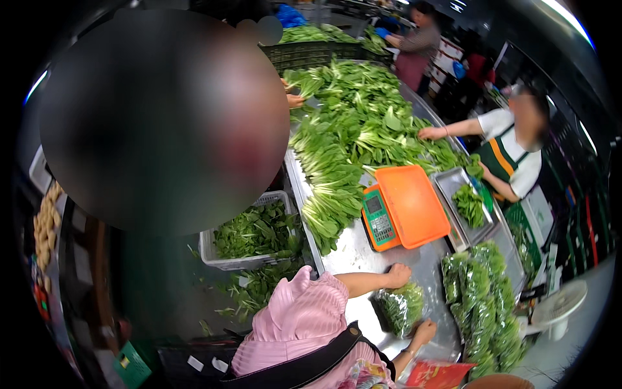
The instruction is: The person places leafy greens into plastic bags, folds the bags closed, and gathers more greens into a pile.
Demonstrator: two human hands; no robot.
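Note:
A clear plastic bag of leafy greens (402,310) lies on the metal table in front of me. My left hand (397,276) is closed at the bag's upper edge, its fingers curled in. Closed fingers of my right hand (424,332) pinch the bag at its lower right side. Beyond my left hand stands an orange weighing scale (413,207) with a green keypad; its pan holds nothing. Several filled bags of greens (483,298) are lined up right of my hands.
Loose greens (363,117) cover the table's far part. A metal tray (463,188) sits behind the scale. Across the table, a co-worker (512,142) handles greens; another's hand (295,100) reaches in at far left. A crate of leaves (253,230) stands left; a fan (560,305) stands right.

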